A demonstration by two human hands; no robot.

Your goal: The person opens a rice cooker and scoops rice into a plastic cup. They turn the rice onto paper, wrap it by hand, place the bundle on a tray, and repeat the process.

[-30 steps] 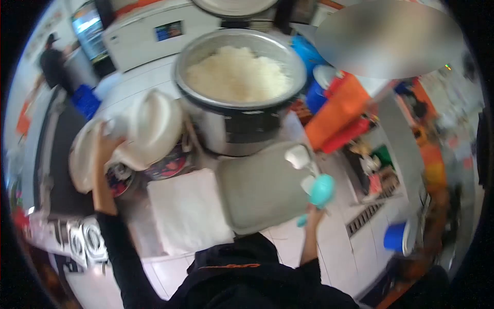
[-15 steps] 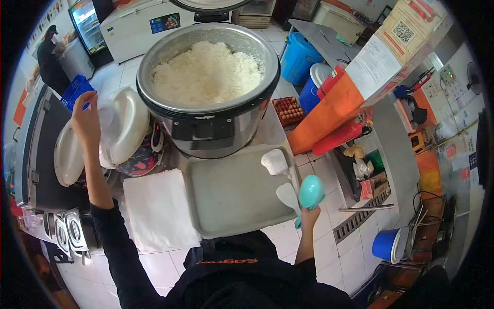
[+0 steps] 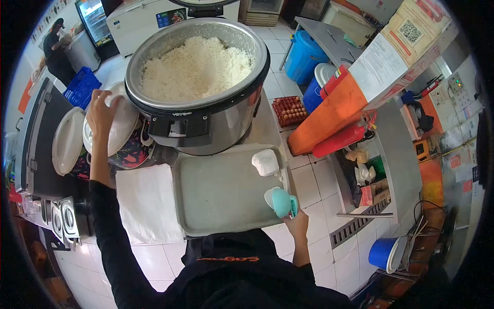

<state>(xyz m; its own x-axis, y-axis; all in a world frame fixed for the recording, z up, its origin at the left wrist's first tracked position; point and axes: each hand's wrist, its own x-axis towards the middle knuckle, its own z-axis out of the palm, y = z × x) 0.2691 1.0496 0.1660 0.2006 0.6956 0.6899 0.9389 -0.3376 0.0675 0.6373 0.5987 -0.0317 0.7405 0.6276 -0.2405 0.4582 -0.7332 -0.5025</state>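
Observation:
My left hand (image 3: 100,116) is raised over a white lid (image 3: 123,121) on a flower-patterned container. Its fingers are curled. Something pale and see-through shows at the fingertips, too unclear to name. My right hand (image 3: 297,225) is closed on the handle of a turquoise scoop (image 3: 281,202), held low over the right edge of a grey tray (image 3: 221,198). The scoop hides most of a white rice paddle (image 3: 268,196). A white block-like thing (image 3: 265,162) lies in the tray's far right corner. Behind the tray stands a large cooker (image 3: 206,123) full of white rice (image 3: 195,69).
White sheets (image 3: 146,203) lie left of the tray. A second white lid (image 3: 68,140) stands farther left. On the right are an orange post (image 3: 324,118), a red fire extinguisher (image 3: 339,139) and egg trays (image 3: 288,110). A person (image 3: 56,54) is at the far left.
The turquoise scoop has moved left and down, turned over, and come in front of the rice paddle. My left hand has shifted right, closer to the cooker. The whole view has shifted slightly.

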